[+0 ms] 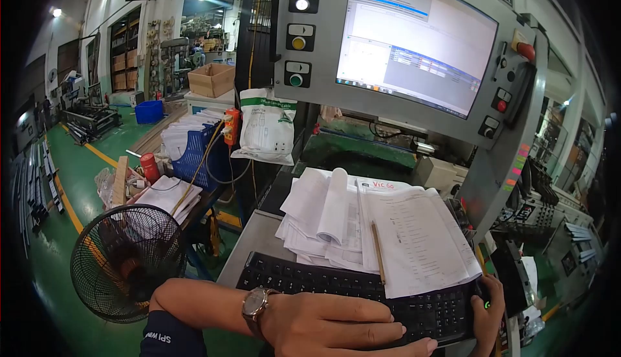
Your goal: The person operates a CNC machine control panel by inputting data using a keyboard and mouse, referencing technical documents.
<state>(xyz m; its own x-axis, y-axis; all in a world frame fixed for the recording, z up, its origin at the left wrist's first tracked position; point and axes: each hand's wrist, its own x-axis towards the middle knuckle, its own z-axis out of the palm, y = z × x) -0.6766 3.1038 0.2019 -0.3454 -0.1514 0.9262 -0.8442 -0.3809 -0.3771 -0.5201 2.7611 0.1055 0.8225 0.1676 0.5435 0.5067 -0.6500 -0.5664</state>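
Green workshop floor (90, 176) spreads beyond the keyboard (420, 315), which lies on a grey worktop (262, 237). One lit screen (414, 46) stands above the keyboard; one fan (129, 263), left of it. Loose papers (420, 247) overlap the keyboard's far edge. Its black keys are partly covered by the person's left hand (317, 324), fingers extended, palm down. At the keyboard's right end, the right hand (488, 318) curls around one dark mouse (487, 304). One pencil (378, 253) crosses the papers.

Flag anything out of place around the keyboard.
A printed sheet covers some upper right keys of the keyboard, awkward for typing, with a pencil near its left edge. Left of that, paper is curled into a roll rather than flat.
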